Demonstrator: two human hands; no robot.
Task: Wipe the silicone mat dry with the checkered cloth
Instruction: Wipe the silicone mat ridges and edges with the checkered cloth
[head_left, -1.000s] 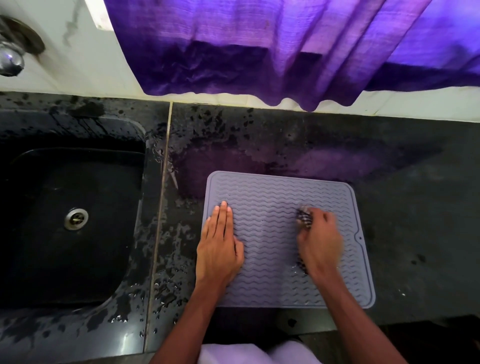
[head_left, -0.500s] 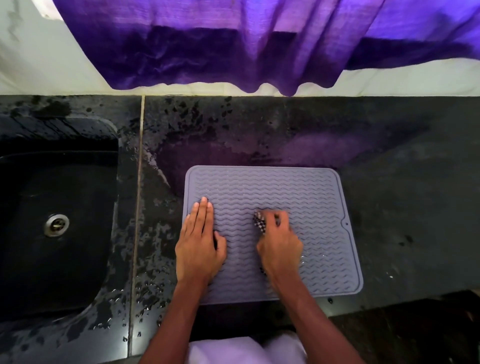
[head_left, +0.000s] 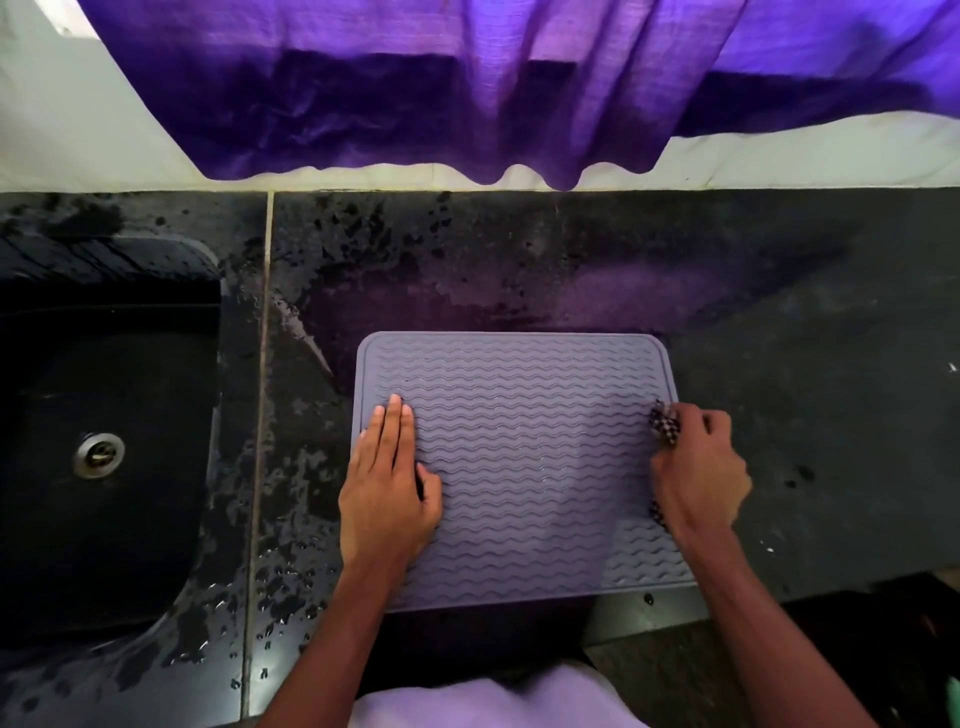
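Observation:
A grey silicone mat (head_left: 524, 447) with wavy ridges lies flat on the dark counter near its front edge. My left hand (head_left: 387, 491) rests palm down on the mat's left side, fingers together and stretched out. My right hand (head_left: 696, 467) sits at the mat's right edge, closed around a bunched checkered cloth (head_left: 665, 427). Only small dark-and-white bits of the cloth stick out past my fingers; the rest is hidden under the hand.
A black sink (head_left: 104, 447) with a metal drain (head_left: 97, 454) lies to the left. The counter (head_left: 519, 260) between sink and mat is spattered with water. A purple curtain (head_left: 467, 88) hangs over the white wall behind. The counter right of the mat looks dry.
My right hand has swept the cloth from the mat's middle across to its right edge. The left hand has stayed pressed on the left side.

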